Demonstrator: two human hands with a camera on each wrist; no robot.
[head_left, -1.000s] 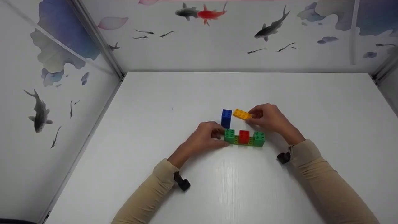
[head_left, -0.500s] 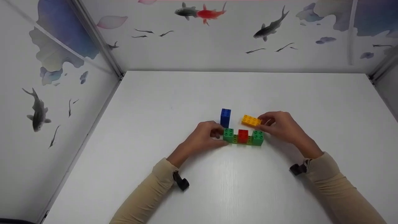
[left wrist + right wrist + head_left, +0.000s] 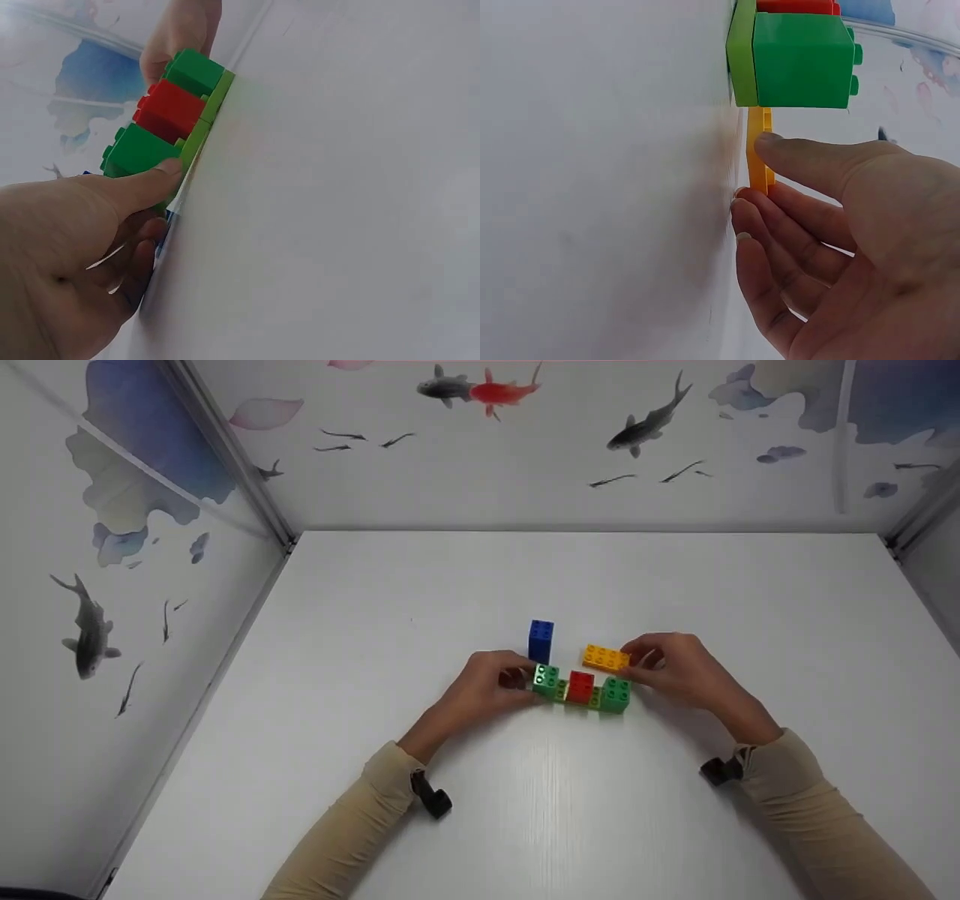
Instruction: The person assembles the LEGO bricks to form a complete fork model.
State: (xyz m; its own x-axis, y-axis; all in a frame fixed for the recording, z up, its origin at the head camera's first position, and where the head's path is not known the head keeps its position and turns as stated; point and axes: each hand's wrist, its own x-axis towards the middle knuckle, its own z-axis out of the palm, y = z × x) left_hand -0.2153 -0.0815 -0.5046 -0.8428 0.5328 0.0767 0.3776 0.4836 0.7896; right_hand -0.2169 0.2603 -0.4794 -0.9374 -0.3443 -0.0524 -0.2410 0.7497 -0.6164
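My left hand (image 3: 487, 682) grips the left end of a row of toy building bricks, its thumb on the near side. The row has a light green base (image 3: 196, 142) bearing a left green brick (image 3: 546, 679), a red brick (image 3: 580, 688) in the middle and a right green brick (image 3: 616, 695). Just behind the row, my right hand (image 3: 679, 671) pinches the right end of a flat yellow brick (image 3: 604, 658) with studs on top. In the right wrist view, the yellow brick (image 3: 757, 161) lies low, close to the tabletop, beyond the right green brick (image 3: 804, 60).
Behind the left end of the row stands a tall blue block (image 3: 541, 641). All of it rests on a white tabletop (image 3: 450, 585), bordered by a back wall (image 3: 525, 502) and a left wall (image 3: 45, 697) with fish pictures.
The right hand has brought the yellow brick right and nearer, to just behind the row. The row, held by the left hand, has turned slightly. The blue block stays upright.
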